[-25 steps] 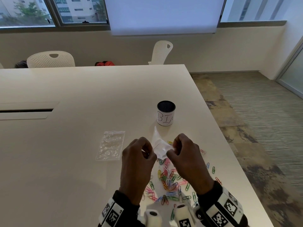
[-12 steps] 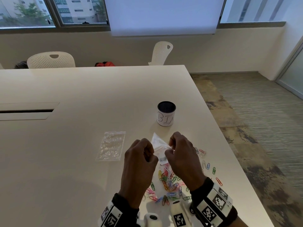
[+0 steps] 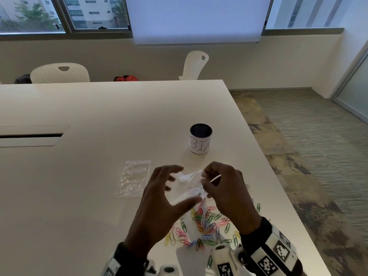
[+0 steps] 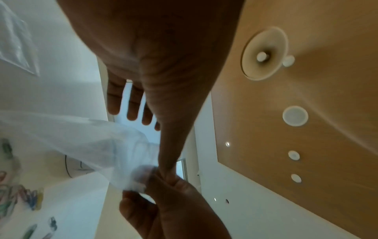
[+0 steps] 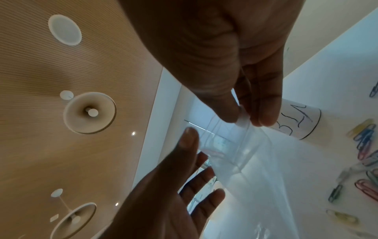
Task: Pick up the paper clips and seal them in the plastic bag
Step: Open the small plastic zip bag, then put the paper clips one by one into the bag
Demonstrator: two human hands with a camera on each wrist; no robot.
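Centrally in the head view, a blurred plastic bag is pinched by the right hand above paper clips; the left hand is spread. Lower left of the left wrist view, clips are smeared. Centrally in the right wrist view, the pinch is seen.

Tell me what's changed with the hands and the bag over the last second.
The left hand let go and spread its fingers; the right hand alone still pinches the plastic bag. The paper clips, spare bag and cup stayed put.
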